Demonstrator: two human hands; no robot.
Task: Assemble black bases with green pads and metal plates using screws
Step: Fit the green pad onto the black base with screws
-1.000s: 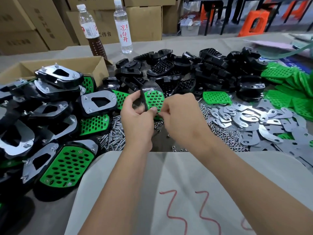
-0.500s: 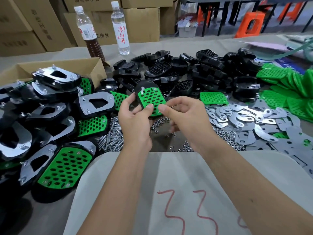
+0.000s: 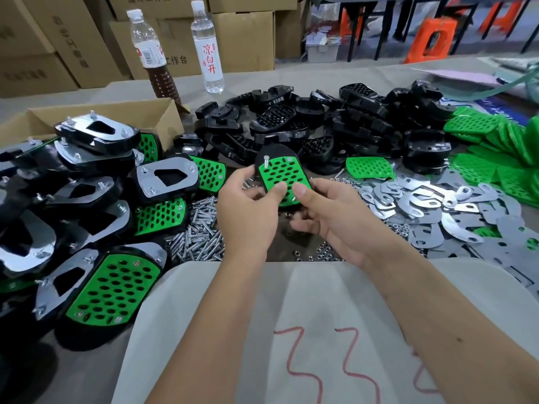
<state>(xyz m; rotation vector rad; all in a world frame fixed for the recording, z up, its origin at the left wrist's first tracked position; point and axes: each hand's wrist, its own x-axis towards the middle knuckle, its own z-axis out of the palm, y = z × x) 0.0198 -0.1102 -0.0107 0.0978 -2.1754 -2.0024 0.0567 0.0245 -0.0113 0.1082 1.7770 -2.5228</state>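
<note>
Since a second ago the black base [image 3: 276,153] with its green pad [image 3: 281,174] has tipped face-up. Left hand [image 3: 248,211] and right hand [image 3: 332,211] both pinch its near end, long axis running away; one screw [image 3: 266,162] stands far-left.

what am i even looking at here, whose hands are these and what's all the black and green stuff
No machine here: these are a person's own two bare hands, filmed by a wide-angle camera worn on their head, looking forward and down.

The left hand and right hand together hold one part being put together: a black base with a green pad laid on it and a screw standing up near its far left corner.

Around them on the table lie the supplies: a heap of bare black bases, loose green pads on the right, flat metal plates, and a pile of screws. Finished pieces are stacked on the left. Two bottles stand at the back.
</note>
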